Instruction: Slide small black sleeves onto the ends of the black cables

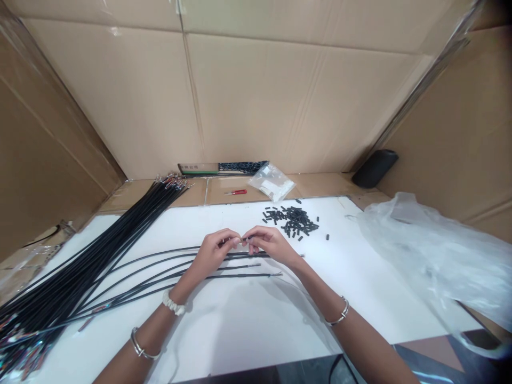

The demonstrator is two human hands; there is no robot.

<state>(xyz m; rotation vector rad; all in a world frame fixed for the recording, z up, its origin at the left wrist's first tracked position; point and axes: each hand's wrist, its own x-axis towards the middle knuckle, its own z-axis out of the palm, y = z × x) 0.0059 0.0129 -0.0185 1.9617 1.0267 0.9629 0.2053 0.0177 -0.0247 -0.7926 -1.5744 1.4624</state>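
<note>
Silver bangles [140, 350] circle my forearms, closest to the head camera and well on the near side of the heap of short black pieces [298, 221]. Near that heap, to its near left, my left hand [212, 253] and right hand [274, 244] meet fingertip to fingertip, neither of them free: together they pinch a small dark piece [249, 238] — whether a cable sits in the left fingers as well, I cannot tell. Several black cables [248, 275] run beneath and beside my hands, left of the heap and nearer than it, some showing thin strands at their ends. Well left of the heap lies a thick cable bundle [120, 242]; beyond it, to the left, sits a red-handled tool [239, 191], and just beyond it a clear bag [274, 184]. For so small a thing, I judge a light pinch right at the tips best, with both hands lined up along one axis and the meeting point in plain sight — squeezing hard could make it slip or tilt, so small finger turns should serve better than force.
</note>
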